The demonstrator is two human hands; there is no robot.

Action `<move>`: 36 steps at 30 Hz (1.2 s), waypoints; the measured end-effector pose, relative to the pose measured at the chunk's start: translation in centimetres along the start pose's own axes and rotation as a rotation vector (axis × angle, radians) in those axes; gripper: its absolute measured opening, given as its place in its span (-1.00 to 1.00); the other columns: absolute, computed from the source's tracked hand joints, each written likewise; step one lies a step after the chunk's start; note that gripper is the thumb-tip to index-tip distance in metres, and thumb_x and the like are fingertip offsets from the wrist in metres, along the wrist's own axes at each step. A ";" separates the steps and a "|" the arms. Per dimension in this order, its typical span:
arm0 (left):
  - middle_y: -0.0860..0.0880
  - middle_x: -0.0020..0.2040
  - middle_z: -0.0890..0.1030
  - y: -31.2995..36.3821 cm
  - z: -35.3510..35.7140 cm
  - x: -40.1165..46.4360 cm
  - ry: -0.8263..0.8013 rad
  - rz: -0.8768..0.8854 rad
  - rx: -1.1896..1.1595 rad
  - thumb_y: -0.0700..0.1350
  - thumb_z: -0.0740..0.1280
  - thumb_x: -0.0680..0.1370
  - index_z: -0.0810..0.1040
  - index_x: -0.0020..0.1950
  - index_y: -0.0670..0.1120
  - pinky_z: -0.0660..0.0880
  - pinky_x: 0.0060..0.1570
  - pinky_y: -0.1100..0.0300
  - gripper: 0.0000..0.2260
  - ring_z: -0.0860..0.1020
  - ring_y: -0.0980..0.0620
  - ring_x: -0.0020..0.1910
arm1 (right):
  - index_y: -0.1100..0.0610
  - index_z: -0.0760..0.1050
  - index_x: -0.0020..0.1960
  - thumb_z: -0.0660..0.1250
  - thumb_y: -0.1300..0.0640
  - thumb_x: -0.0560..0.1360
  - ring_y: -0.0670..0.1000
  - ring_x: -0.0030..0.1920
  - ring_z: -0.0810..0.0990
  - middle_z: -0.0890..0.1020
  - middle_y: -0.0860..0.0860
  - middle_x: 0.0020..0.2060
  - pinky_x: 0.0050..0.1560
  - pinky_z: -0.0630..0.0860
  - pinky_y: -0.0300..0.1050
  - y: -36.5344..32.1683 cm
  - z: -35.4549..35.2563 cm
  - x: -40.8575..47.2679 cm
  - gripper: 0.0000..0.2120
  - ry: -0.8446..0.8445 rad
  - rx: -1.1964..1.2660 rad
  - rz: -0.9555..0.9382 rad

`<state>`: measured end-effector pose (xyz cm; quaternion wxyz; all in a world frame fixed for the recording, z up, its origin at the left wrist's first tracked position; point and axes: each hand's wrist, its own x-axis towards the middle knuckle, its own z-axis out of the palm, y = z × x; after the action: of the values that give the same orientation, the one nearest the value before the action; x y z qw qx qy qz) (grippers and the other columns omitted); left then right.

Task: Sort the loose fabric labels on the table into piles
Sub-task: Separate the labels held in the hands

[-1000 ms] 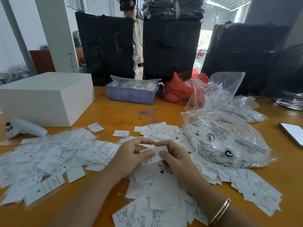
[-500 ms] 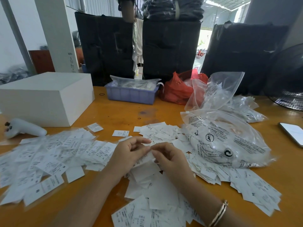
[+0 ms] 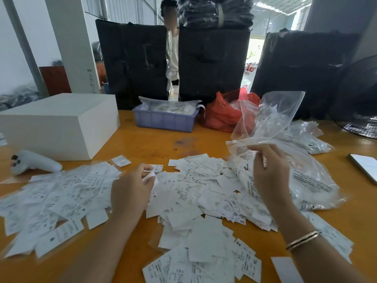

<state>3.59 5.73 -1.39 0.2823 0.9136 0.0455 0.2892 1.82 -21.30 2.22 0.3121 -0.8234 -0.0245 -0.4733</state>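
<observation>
Near pile: I see loose fabric labels (image 3: 195,203) heaped on the orange table (image 3: 151,144), spilling toward me between both forearms.
Left pile: a flatter spread of labels (image 3: 57,193) lies left of my left hand.
Left hand (image 3: 130,193): fingers curled, pinching one small label (image 3: 148,177) above the heap.
Right hand (image 3: 269,172): raised, fingers gripping the edge of a clear printed plastic bag (image 3: 306,176) at the heap's right.
Beyond: white box (image 3: 61,123), purple tray (image 3: 165,119), red bag (image 3: 222,113).
</observation>
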 end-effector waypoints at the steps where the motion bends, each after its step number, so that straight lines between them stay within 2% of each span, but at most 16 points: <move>1: -0.01 0.01 0.66 -0.2 0.0 0.1 0.016 0.012 0.086 -0.06 0.39 0.50 0.58 0.14 0.01 0.36 -0.18 0.23 -0.78 0.55 0.04 -0.10 | 0.18 0.58 0.05 0.21 0.38 0.51 0.11 0.07 0.51 0.61 0.08 0.00 0.06 0.41 -0.16 1.0 -0.3 0.7 -0.76 -0.003 -0.058 0.057; 3: -0.01 0.12 0.61 -0.5 -0.1 0.3 0.030 0.041 0.225 -0.04 0.40 0.49 0.57 0.16 0.04 0.34 0.01 0.09 -0.75 0.49 -0.03 0.10 | 0.12 0.57 0.14 0.20 0.30 0.53 0.16 0.20 0.45 0.59 0.11 0.13 0.16 0.40 0.02 3.0 -0.6 1.6 -0.73 -0.146 -0.230 0.210; 5: -0.03 0.18 0.55 -0.5 -0.2 0.3 0.030 0.069 0.267 -0.04 0.42 0.47 0.57 0.17 0.04 0.33 0.08 0.03 -0.73 0.43 -0.07 0.18 | 0.08 0.51 0.25 0.19 0.18 0.56 0.17 0.27 0.42 0.56 0.10 0.22 0.22 0.37 0.08 4.8 -0.6 2.1 -0.70 -0.390 -0.459 0.314; 8: -0.07 0.09 0.59 0.0 0.1 -0.1 0.043 0.203 0.202 -0.14 0.44 0.45 0.63 0.06 -0.04 0.37 0.01 0.02 -0.81 0.49 -0.11 0.10 | 0.10 0.41 0.32 0.11 0.08 0.59 0.17 0.25 0.44 0.52 0.12 0.25 0.17 0.37 0.02 6.3 -0.2 2.7 -0.67 -0.675 -0.663 0.431; 11: -0.02 -0.06 0.65 1.2 0.3 -0.8 -0.023 0.430 0.063 -0.22 0.44 0.44 0.66 -0.05 -0.07 0.43 -0.05 0.11 -0.88 0.56 -0.05 -0.02 | 0.14 0.49 0.12 0.10 0.09 0.60 0.13 0.01 0.49 0.57 0.13 0.10 0.06 0.44 -0.02 7.0 0.2 2.9 -0.76 -0.779 -0.723 0.450; 14: 0.10 -0.08 0.62 1.9 0.8 -1.7 -0.258 0.615 -0.082 -0.16 0.38 0.50 0.65 -0.04 -0.02 0.42 0.06 0.18 -0.91 0.51 0.11 -0.01 | 0.12 0.57 0.05 0.18 0.12 0.57 0.10 -0.11 0.50 0.62 0.10 -0.03 -0.10 0.47 -0.09 7.3 0.4 3.1 -0.80 -0.688 -0.661 0.433; 16: 0.22 -0.08 0.56 2.1 1.3 -2.1 -0.401 0.667 -0.140 -0.10 0.35 0.52 0.64 -0.01 0.04 0.36 0.07 0.27 -0.90 0.43 0.24 -0.01 | 0.08 0.60 0.10 0.23 0.17 0.54 0.10 -0.10 0.54 0.64 0.09 -0.03 -0.12 0.47 -0.09 7.5 0.3 3.1 -0.79 -0.566 -0.485 0.494; 18: 0.30 -0.10 0.49 2.1 1.7 -2.3 -0.472 0.679 -0.179 -0.07 0.34 0.53 0.63 0.01 0.08 0.30 0.02 0.40 -0.89 0.38 0.34 -0.04 | 0.08 0.61 0.09 0.29 0.24 0.50 0.07 -0.14 0.55 0.64 0.07 -0.09 -0.12 0.49 -0.09 7.8 0.3 3.1 -0.78 -0.450 -0.277 0.571; 21: 0.31 -0.10 0.48 1.9 1.9 -2.3 -0.491 0.644 -0.214 -0.08 0.34 0.53 0.63 0.02 0.07 0.30 0.01 0.43 -0.88 0.39 0.35 -0.03 | 0.13 0.61 0.05 0.39 0.32 0.43 -0.01 -0.31 0.51 0.61 0.05 -0.23 -0.31 0.40 -0.20 8.3 0.1 3.1 -0.78 -0.345 -0.068 0.658; 23: 0.30 -0.10 0.50 1.8 2.0 -2.3 -0.488 0.624 -0.220 -0.09 0.34 0.53 0.63 0.02 0.07 0.31 0.01 0.42 -0.87 0.40 0.33 -0.02 | 0.13 0.62 0.03 0.41 0.33 0.41 -0.02 -0.36 0.50 0.60 0.03 -0.29 -0.36 0.39 -0.23 8.4 0.0 3.1 -0.77 -0.312 -0.001 0.710; 28: 0.32 -0.12 0.49 1.9 2.0 -2.3 -0.501 0.597 -0.249 -0.10 0.35 0.52 0.63 0.00 0.07 0.32 -0.01 0.45 -0.88 0.42 0.33 -0.02 | 0.08 0.62 -0.02 0.41 0.31 0.41 -0.03 -0.36 0.51 0.61 0.03 -0.27 -0.36 0.39 -0.22 8.7 -0.2 3.1 -0.80 -0.284 -0.052 0.639; 33: 0.33 -0.13 0.49 1.9 1.9 -2.3 -0.513 0.579 -0.280 -0.14 0.36 0.52 0.64 -0.01 0.06 0.39 -0.02 0.40 -0.87 0.44 0.31 -0.04 | 0.02 0.64 -0.01 0.40 0.27 0.43 -0.15 -0.33 0.46 0.58 -0.06 -0.21 -0.38 0.31 -0.28 8.4 -0.5 3.0 -0.80 -0.214 -0.075 0.571; 36: 0.35 -0.13 0.48 1.9 1.9 -2.3 -0.519 0.568 -0.290 -0.14 0.35 0.52 0.64 0.00 0.06 0.38 -0.03 0.44 -0.87 0.44 0.31 -0.02 | 0.03 0.64 0.00 0.36 0.29 0.44 -0.10 -0.39 0.45 0.59 -0.07 -0.27 -0.42 0.33 -0.25 8.2 -0.4 2.9 -0.77 -0.182 -0.065 0.554</move>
<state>2.57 2.61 -2.76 0.3194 0.8830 -0.3227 0.1191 5.88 -28.88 0.66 0.3995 -0.8473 0.1883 -0.2949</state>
